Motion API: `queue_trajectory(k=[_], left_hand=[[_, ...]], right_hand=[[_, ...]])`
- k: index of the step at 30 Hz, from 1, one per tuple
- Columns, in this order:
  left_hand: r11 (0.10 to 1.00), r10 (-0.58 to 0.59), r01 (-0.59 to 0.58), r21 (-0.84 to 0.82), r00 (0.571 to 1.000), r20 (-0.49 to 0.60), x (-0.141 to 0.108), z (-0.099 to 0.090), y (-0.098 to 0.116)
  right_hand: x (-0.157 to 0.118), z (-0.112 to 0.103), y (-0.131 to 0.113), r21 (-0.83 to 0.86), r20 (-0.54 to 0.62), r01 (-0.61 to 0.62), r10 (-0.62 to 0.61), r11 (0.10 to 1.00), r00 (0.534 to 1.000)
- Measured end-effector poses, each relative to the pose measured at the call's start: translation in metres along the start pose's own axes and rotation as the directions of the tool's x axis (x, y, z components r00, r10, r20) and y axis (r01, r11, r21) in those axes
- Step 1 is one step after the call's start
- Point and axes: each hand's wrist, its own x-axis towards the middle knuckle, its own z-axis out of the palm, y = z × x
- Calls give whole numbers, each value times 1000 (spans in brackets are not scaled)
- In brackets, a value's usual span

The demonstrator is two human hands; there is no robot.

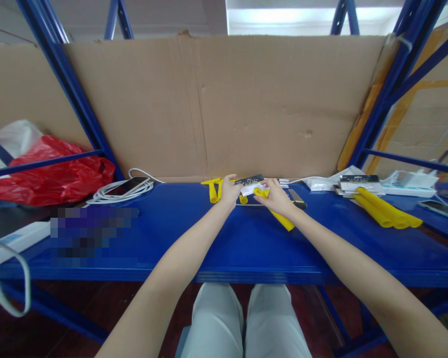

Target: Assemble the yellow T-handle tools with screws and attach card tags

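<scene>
Left hand (230, 193) gripping the card (251, 179) and right hand (276, 197) the yellow tool (282, 220) over the far side of the desk (164, 219), I seem to be joining them and next need steady alignment.

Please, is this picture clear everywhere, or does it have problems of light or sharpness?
Head view, throughout: the light strip at the top glows nearly white; square blocks hide a patch on the left of the blue table; print on the card at the left hand is too soft to read.
</scene>
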Motion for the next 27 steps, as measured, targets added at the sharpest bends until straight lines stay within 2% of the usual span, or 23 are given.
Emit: queue_trajectory(k=[6,14,27], left_hand=[[1000,-22,22,15,1000,10,0,-1,1],[999,-43,43,20,999,-6,5,-2,-2],[995,-88,87,-40,996,-6,0,1,4]], right_hand=[[0,-2,-7,-39,117,66,-61,997,991],[-1,-3,-11,-69,142,152,-141,986,980],[-2,-14,-15,-151,176,174,-147,973,973]])
